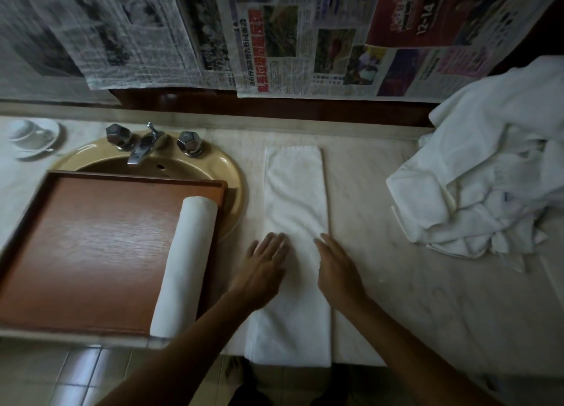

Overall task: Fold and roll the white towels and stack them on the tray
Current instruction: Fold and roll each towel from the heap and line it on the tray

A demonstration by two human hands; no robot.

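1. A long white terry towel folded into a narrow strip [296,222] lies lengthwise on the pale marble counter [396,283], its near end hanging slightly over the front edge.
2. The left hand [262,271] and the right hand [337,271] lie flat on the strip with fingers straight and gripping nothing, probably smoothing the fold so it rolls evenly.
3. A rectangular brown wooden tray [91,247] sits to the left, partly over the tan oval sink [235,173], with one rolled white towel [186,262] laid against its right wall, which leaves room for more rolls.
4. A heap of loose white towels [488,177] waits on the right, within reach.
5. Chrome taps [146,143] stand behind the sink; what looks like an upturned white cup on a saucer [30,137] sits far left, though that corner is blurred.
6. Newspaper sheets [274,33] cover the wall above, and the light is dim.
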